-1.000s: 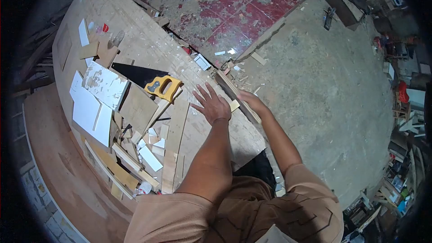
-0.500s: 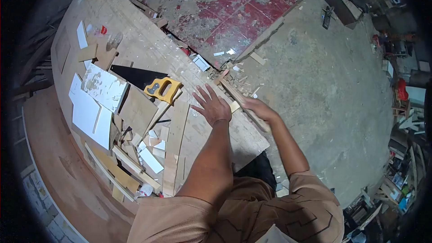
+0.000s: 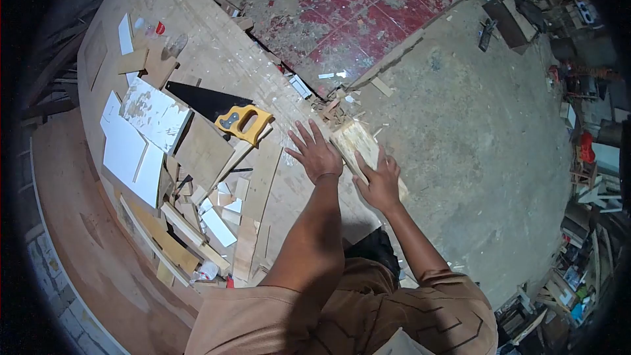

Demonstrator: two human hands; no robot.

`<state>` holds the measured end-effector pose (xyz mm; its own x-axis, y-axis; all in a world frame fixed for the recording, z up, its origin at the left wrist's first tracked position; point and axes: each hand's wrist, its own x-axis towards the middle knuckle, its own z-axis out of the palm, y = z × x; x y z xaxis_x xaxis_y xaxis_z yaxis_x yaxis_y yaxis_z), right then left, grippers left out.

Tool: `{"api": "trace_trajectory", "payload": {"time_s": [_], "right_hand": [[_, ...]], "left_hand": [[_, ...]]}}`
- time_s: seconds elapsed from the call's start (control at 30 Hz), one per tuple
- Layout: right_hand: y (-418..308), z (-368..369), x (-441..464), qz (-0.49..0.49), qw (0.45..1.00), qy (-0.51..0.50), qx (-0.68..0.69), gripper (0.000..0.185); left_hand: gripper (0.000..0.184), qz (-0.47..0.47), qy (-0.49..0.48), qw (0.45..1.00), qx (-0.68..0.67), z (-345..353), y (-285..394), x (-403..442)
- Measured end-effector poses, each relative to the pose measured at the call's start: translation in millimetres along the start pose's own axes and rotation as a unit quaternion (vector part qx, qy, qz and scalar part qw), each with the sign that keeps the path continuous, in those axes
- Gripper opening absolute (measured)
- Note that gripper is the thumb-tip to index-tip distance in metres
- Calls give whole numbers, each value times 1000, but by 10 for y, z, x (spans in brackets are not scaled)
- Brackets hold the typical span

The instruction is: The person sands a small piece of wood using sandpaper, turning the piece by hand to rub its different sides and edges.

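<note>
My left hand [image 3: 321,160] lies palm down with its fingers spread on the wooden workbench [image 3: 275,102], close to the bench's right edge. Beside it, along that edge, is a short wooden board [image 3: 357,139] with a rough, pale yellowish face turned up. My right hand [image 3: 379,183] grips the nearer part of this board, its fingers spread over the face. The board's underside is hidden. A handsaw [image 3: 244,123] with a yellow handle and dark blade rests on the bench, left of my left hand.
White-faced panels [image 3: 135,151] and several wood offcuts [image 3: 220,220] are heaped on the bench's left. A clear plastic cup [image 3: 176,45] lies farther back. Wood scraps [image 3: 336,110] gather beyond the board, by the bench edge. Concrete floor [image 3: 467,138] stretches right; red tiles [image 3: 368,20] lie ahead.
My right hand has turned the board from nearly edge-on to face up and shifted its grip onto the face. My left hand stays flat on the bench.
</note>
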<state>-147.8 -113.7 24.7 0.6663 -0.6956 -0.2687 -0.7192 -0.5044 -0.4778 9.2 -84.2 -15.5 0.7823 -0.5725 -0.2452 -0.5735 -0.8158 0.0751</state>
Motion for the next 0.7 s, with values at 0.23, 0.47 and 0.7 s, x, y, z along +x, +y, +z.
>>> {"api": "trace_trajectory", "payload": {"time_s": [0.23,0.47,0.7], "right_hand": [[-101,111,1083,97,987,-67,110,62],[549,150,53,-4,963,-96,253,66],[333,185,317,-39,995,-11,92,68]], "left_hand": [[72,3,-5,1000,4,-25,6,-7],[73,-2,-14,1000,-4,-44,18,-20],[75,-2,-19,1000,4,-85,28,-3]]}}
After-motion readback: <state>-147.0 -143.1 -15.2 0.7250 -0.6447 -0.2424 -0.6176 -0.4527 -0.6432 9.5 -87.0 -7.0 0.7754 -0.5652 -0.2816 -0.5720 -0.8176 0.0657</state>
